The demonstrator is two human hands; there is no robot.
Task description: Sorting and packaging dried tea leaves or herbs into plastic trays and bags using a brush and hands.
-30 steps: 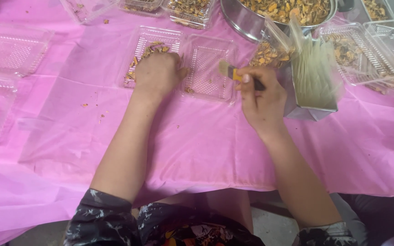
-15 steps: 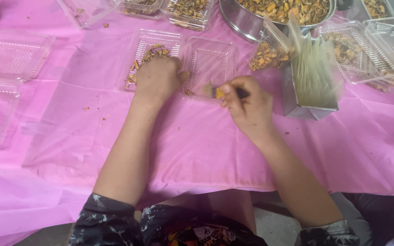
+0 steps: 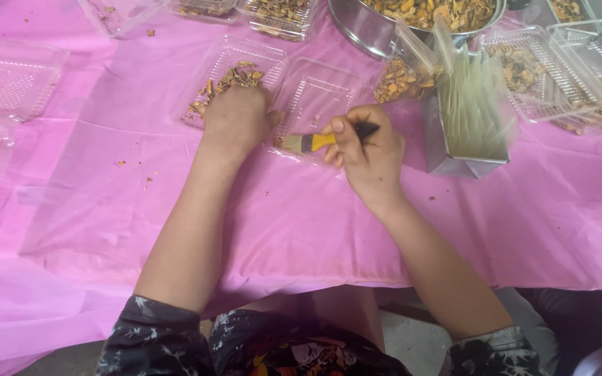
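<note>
1. My left hand [image 3: 235, 120] is pressed palm-down, fingers together, on the filled half of the open clear clamshell box [image 3: 267, 97], covering most of the brown and yellow dried pieces [image 3: 235, 76] in it.
2. My right hand [image 3: 365, 147] is closed in a pinch around a small brush [image 3: 308, 143] with a yellow ferrule and a dark handle. Its bristles point left and lie at the near edge of the box's empty lid half.
3. Risk, as I judge it: the box is thin and light, so if my left hand eases off, a brush stroke could skid it across the pink plastic table cover [image 3: 301, 230].
4. A hard sweep could flick bits over the low rim; a few crumbs [image 3: 149, 178] already lie on the cover to my left.
5. My right elbow is near the metal box [image 3: 465, 132] of pale, thin sheets, and a wide swing might knock it.
6. Containers: the big metal bowl [image 3: 367, 31] at the top holds a heap of the same dried mix.
7. A small clear bag or tub [image 3: 402, 73] leaning by the bowl is part full of it.
8. The clamshells at the right [image 3: 559, 69] hold some mix in one half; their lids stand open.
9. The trays at the far left [image 3: 8, 80] look empty.
10. The boxes along the top edge [image 3: 276, 14] hold mix, though they are partly cut off.
</note>
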